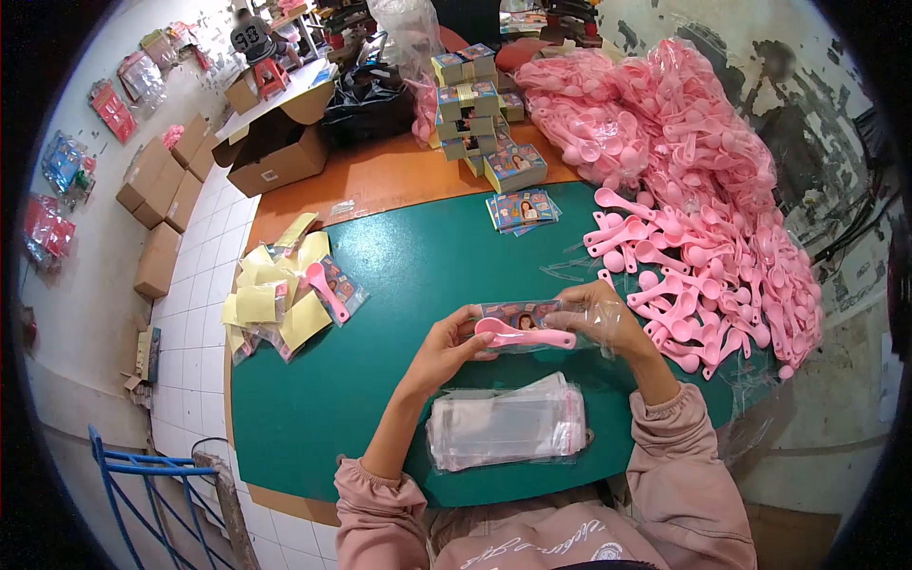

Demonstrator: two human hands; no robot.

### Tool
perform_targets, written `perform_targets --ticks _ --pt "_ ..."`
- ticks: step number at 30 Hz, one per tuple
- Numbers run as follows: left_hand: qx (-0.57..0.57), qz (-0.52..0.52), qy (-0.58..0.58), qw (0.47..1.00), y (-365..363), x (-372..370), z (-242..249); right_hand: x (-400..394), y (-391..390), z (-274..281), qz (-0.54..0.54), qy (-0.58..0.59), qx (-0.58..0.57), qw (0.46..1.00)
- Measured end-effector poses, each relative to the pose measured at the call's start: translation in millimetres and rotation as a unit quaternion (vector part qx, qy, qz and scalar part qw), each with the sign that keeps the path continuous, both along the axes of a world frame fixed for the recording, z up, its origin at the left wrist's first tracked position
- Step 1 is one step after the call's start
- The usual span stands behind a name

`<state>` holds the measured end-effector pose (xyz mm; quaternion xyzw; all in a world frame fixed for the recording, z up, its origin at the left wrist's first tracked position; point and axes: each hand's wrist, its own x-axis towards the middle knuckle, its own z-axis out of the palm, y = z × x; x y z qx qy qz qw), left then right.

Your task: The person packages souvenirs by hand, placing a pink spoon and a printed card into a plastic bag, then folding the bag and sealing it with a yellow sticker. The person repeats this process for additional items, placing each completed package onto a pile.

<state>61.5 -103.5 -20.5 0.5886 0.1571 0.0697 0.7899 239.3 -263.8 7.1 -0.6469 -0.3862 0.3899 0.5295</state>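
Pink spoon (525, 335) with card in clear sleeve, gripped by left hand (446, 344) and right hand (600, 318), forearms converging.

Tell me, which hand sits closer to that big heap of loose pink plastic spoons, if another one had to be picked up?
Probably the right hand. It holds the clear plastic sleeve's end beside the heap of pink plastic spoons; the left hand is farther off.
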Motion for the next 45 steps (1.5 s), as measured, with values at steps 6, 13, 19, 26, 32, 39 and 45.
perform_targets --ticks 6,13,19,26,32,39,45 --pt "0.160 0.095 0.002 0.983 -36 0 -4 -14 7 9 -0.104 -0.211 0.017 0.972" --pt "-0.120 -0.018 0.050 0.991 -38 -6 1 -25 0 0 0.131 -0.358 0.055 0.923" --pt "-0.055 -0.070 0.100 0.991 -24 -23 10 -46 7 -14 0.118 -0.383 0.061 0.914" --pt "-0.108 -0.046 0.089 0.989 -26 -22 6 -66 19 -13 0.101 -0.341 0.105 0.929" --pt "-0.072 -0.043 0.067 0.994 -31 -23 -7 -66 17 -14 0.130 -0.402 0.100 0.901" --pt "-0.086 0.067 0.083 0.991 -27 -17 -4 -74 16 -16 0.151 -0.499 0.135 0.842" --pt "-0.111 0.029 0.112 0.987 -17 -22 7 -57 10 -1 0.164 -0.408 0.124 0.890"
